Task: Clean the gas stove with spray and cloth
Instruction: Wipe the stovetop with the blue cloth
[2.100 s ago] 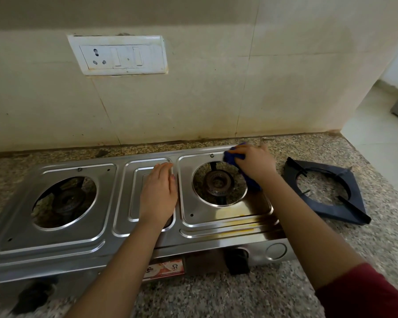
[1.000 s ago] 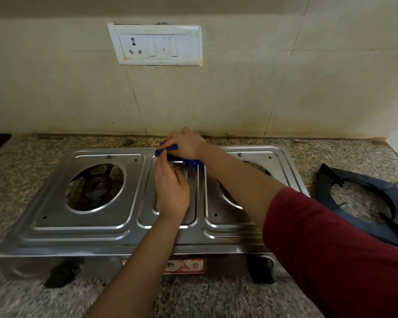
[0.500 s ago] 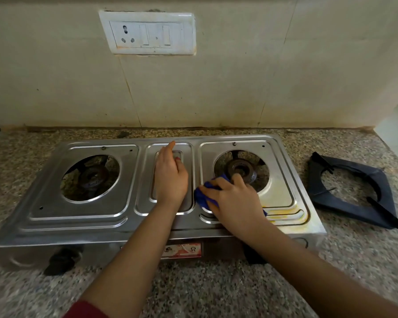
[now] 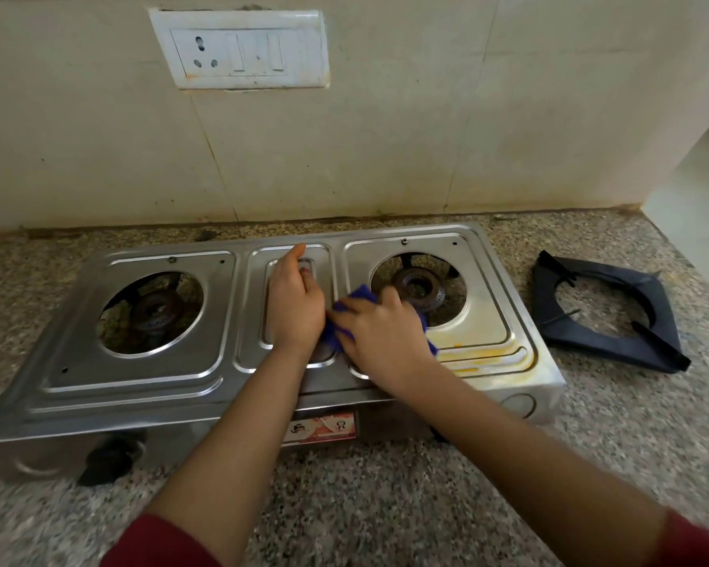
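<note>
Right hand grip bunched round blue cloth, pressing it on gas stove top beside right burner. Left hand grip loose, holding nothing, braced on centre panel. Risks: cloth snags on burner; yellow stain gets smeared; hard scrub slides stove along surface.

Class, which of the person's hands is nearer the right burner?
Right. The right hand, holding the cloth, lies just front-left of the burner; the left hand rests on the middle panel, farther left.
</note>
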